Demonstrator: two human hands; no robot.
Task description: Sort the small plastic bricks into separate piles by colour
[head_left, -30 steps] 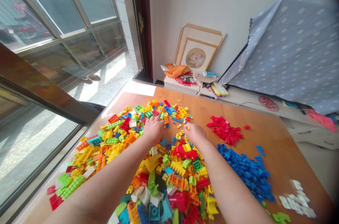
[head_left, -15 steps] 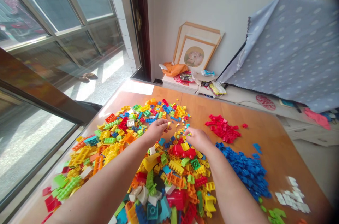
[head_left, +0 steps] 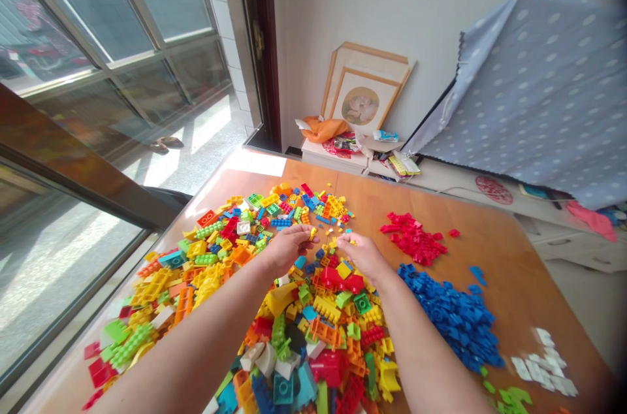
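Over the far part of a large pile of mixed toy bricks (head_left: 326, 309), my left hand (head_left: 292, 245) pinches a small yellow brick (head_left: 313, 232) between thumb and fingertips. A little to the right, my right hand (head_left: 360, 252) is closed, its fingers together near small pieces; a bit of yellow shows at its fingers, but what it holds is too small to make out. The two hands are apart. Small loose bricks lie between and beyond them on the wooden table (head_left: 362, 195).
Right of the hands are a red brick pile (head_left: 414, 239), a blue pile (head_left: 455, 319), white pieces (head_left: 546, 365) and light green pieces (head_left: 512, 398). A white sheet (head_left: 257, 162) lies at the far left edge. Framed pictures (head_left: 362, 104) lean on the wall behind.
My right hand has moved slightly left, closer to my left hand. The yellow brick at my left fingertips now shows more clearly.
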